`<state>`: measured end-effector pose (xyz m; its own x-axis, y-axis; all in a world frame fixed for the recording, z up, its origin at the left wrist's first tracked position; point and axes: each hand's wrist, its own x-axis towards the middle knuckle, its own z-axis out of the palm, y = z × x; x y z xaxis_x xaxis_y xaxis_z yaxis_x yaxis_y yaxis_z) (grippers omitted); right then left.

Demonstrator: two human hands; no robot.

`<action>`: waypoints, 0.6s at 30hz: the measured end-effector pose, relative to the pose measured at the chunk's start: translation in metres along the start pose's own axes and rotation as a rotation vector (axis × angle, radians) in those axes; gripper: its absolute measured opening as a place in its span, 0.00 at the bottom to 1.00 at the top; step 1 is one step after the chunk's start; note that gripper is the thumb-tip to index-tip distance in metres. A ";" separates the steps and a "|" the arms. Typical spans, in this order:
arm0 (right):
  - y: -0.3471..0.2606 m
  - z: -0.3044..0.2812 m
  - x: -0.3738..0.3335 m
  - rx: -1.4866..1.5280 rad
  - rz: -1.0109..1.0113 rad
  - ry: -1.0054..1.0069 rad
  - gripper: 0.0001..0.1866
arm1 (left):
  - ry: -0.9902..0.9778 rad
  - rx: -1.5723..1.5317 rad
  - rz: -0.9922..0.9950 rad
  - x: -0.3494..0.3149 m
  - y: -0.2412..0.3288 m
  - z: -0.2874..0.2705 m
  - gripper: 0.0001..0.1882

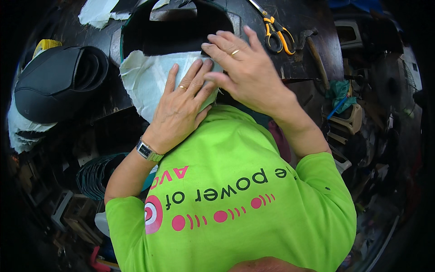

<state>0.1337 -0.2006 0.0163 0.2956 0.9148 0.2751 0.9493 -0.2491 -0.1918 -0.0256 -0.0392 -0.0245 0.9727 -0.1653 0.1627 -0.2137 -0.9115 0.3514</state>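
Observation:
My left hand (183, 97) lies with its fingers stretched out flat on a pale, frayed-edged cloth piece (142, 77) at the table's near edge. Just to its right, my right hand (247, 68) is tilted over the cloth's right end with fingers apart, slightly blurred, and nothing shows in it. Whether its fingertips touch the cloth, I cannot tell. Beyond the cloth lies a black curved piece (176, 34) with a thin dark green edge. The cloth covers its near part, and its far end runs out of view.
Orange-handled scissors (278, 36) and a hammer (317, 59) rest on the dark table (310, 18) at the right. Nested black moulded pieces (50, 84) stand at the left. More pale cloth (97, 12) lies at the far left. Green-edged pieces (97, 174) are stacked below the table.

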 end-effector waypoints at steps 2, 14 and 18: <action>-0.001 0.019 -0.008 -0.114 0.105 -0.192 0.35 | -0.031 -0.060 -0.008 0.000 0.000 -0.003 0.37; -0.004 0.014 -0.004 0.142 0.161 0.344 0.40 | 0.579 0.222 -0.313 0.045 -0.076 -0.113 0.22; 0.001 0.017 0.014 0.445 0.242 0.281 0.42 | 0.342 -0.091 -0.534 0.052 -0.111 -0.106 0.21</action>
<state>0.1364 -0.1828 0.0038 0.5737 0.7138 0.4017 0.7326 -0.2280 -0.6413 0.0395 0.0932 0.0430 0.8669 0.4458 0.2230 0.2708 -0.7968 0.5401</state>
